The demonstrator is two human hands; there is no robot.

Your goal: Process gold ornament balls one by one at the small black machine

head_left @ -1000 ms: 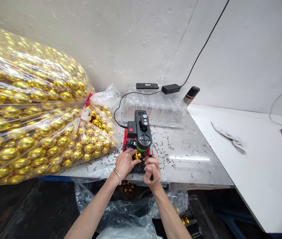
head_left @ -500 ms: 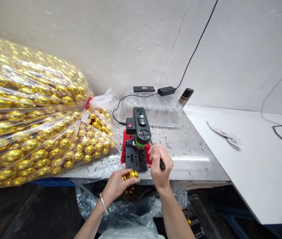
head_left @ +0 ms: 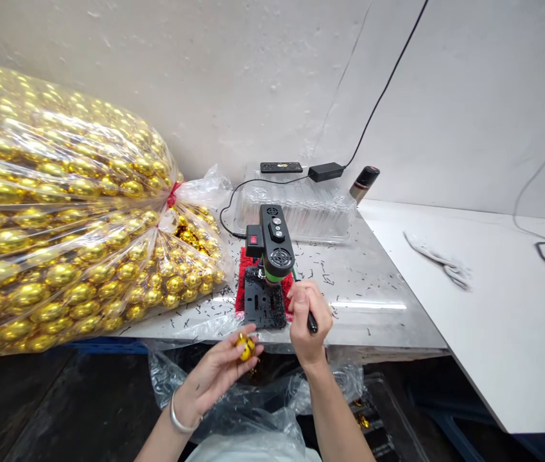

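Note:
Between the fingertips of my left hand (head_left: 221,364) is a shiny gold ball (head_left: 245,347) with dark marks on its surface, held over the table's front edge. My right hand (head_left: 309,324) is closed around the black grip of a lever (head_left: 312,323) at the right side of a small bench machine. This machine (head_left: 276,240) has a black head with round vents and buttons, a red switch at its side and a green ring below. Under the head lies a slotted black base plate (head_left: 263,312) on a red mat (head_left: 240,296).
A large clear bag of gold balls (head_left: 60,244) fills the left side. Behind the machine stand a clear plastic tray (head_left: 296,208), a power adapter (head_left: 326,171), a remote (head_left: 281,167) and a spray can (head_left: 364,183). Gloves (head_left: 438,260) lie right. Black scraps litter the table.
My left hand has turned palm upward and drawn slightly back and left with a gold ball. My right hand stays on the lever, and the view has shifted slightly.

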